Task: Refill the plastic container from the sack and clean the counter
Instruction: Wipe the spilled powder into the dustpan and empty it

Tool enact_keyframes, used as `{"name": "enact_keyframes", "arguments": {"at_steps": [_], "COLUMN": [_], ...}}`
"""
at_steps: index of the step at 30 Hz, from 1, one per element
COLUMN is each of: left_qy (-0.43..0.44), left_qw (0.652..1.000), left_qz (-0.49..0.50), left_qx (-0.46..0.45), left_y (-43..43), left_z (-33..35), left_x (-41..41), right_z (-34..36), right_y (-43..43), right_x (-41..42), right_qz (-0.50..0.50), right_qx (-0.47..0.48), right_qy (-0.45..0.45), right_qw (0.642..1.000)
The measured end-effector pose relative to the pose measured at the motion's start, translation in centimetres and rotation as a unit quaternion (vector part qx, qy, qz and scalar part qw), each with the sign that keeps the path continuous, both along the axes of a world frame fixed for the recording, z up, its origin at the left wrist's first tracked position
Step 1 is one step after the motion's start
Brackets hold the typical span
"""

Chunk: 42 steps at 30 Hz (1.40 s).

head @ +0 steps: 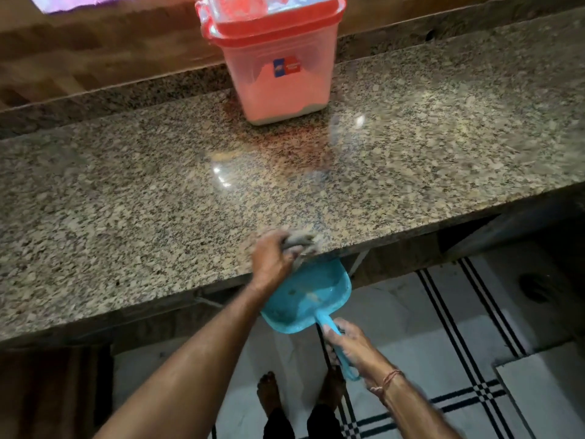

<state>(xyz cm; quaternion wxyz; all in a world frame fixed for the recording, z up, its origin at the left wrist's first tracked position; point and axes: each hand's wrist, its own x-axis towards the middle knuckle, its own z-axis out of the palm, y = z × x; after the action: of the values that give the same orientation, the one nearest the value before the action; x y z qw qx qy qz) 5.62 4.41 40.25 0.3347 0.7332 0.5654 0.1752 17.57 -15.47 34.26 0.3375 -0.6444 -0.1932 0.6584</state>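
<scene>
The plastic container (278, 80) with its red lid stands at the back of the speckled granite counter (158, 185), filled with a pale powder. My left hand (272, 258) grips a crumpled grey cloth (300, 242) right at the counter's front edge. Just below that edge hangs a blue dustpan (313, 296), and my right hand (348, 343) holds its handle. Some pale dust lies in the pan. No sack is in view.
A raised granite ledge (443, 36) runs behind the container, with wood above it. Below the counter is a white tiled floor (411, 327) with black stripes, where my bare feet stand. A dark cabinet front lies under the counter at the left.
</scene>
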Motion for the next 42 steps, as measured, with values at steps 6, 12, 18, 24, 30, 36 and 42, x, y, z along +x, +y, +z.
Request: {"name": "enact_keyframes", "arguments": {"at_steps": [6, 12, 18, 24, 30, 36, 42], "left_qy": [-0.009, 0.028, -0.138, -0.205, -0.254, -0.296, -0.322], "left_qw": [0.997, 0.999, 0.94, 0.822, 0.676, 0.547, 0.483], "left_qz": [-0.074, -0.021, 0.296, 0.521, 0.683, 0.775, 0.808], "left_qx": [0.009, 0.018, -0.102, -0.104, -0.113, -0.106, -0.101], "left_y": [-1.8, -5.6, -9.9, -18.8, -33.0, -42.1, -43.7], "left_z": [1.3, -1.8, -4.7, -4.8, -9.1, -12.6, -19.2], "left_x": [-1.5, -8.2, -20.0, -35.4, -48.2, -55.5, -61.4], "right_z": [0.4, 0.9, 0.9, 0.2, -1.8, -5.4, -12.9], "right_y": [0.5, 0.7, -0.6, -3.2, -7.2, -10.4, -10.8], "right_x": [-1.6, -4.2, -10.7, -22.9, -35.1, -45.6, -56.7], "right_qz": [0.03, 0.091, 0.2, 0.325, 0.449, 0.521, 0.579], "right_qx": [-0.025, 0.007, 0.027, 0.02, 0.004, -0.027, -0.069], "right_qy": [-0.015, -0.051, -0.063, -0.037, -0.048, -0.071, -0.063], "right_qw": [0.999, 0.994, 0.977, 0.945, 0.892, 0.85, 0.81]}}
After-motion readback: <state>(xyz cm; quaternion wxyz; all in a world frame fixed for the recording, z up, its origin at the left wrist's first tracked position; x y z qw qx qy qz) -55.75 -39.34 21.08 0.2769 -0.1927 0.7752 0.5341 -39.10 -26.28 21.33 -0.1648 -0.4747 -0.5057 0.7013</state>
